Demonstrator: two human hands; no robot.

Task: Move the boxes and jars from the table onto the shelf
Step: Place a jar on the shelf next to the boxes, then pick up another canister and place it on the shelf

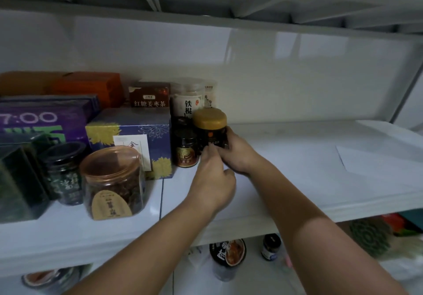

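Two hands: my right hand (237,151) grips the gold-lidded jar (210,129), left fingers (211,151) steadying, tucking it beside the small jar (186,149) on the shelf (297,169).

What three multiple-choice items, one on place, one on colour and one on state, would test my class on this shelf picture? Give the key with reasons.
1. Where does the yellow-lidded jar stand?
A. on the shelf, right of the small dark jar
B. on top of the blue floral box
C. on the floor below

2. What colour is the box at the shelf's back left?
A. white
B. orange
C. pink

3. How is the yellow-lidded jar being handled?
A. untouched
B. lying on its side
C. upright, with both hands on it

Key: A, it stands on the shelf beside the small dark jar. B, the orange box shows it. C, the left hand and right hand touch its lower part.
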